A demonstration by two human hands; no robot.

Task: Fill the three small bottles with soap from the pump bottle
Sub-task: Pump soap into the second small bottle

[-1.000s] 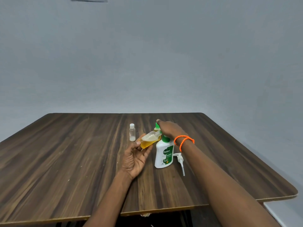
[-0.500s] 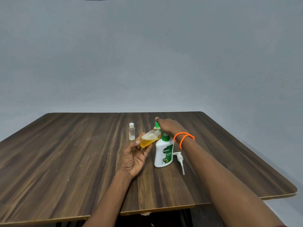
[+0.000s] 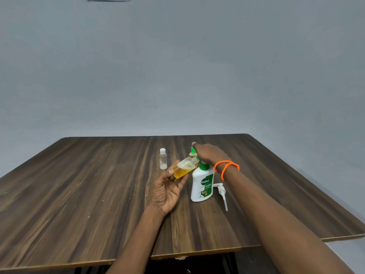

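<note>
My left hand (image 3: 167, 191) holds a small clear bottle (image 3: 183, 168), about half full of yellow soap. It is tilted, and its open threaded neck points right towards the pump bottle. The white Dettol pump bottle (image 3: 203, 184) stands upright with its pump removed, showing its green neck. My right hand (image 3: 210, 154) reaches over it and closes on a second small bottle with a green cap (image 3: 192, 152) just behind; the fingers hide most of that bottle. A third small clear bottle with a white cap (image 3: 163, 159) stands alone to the left.
The white pump head with its tube (image 3: 222, 191) lies on the table right of the pump bottle. The dark wooden table (image 3: 79, 194) stands against a plain grey wall. Orange bracelets (image 3: 226, 169) circle my right wrist.
Almost nothing moved. My right hand stays on the green-capped bottle and my left hand keeps the tilted bottle in place.
</note>
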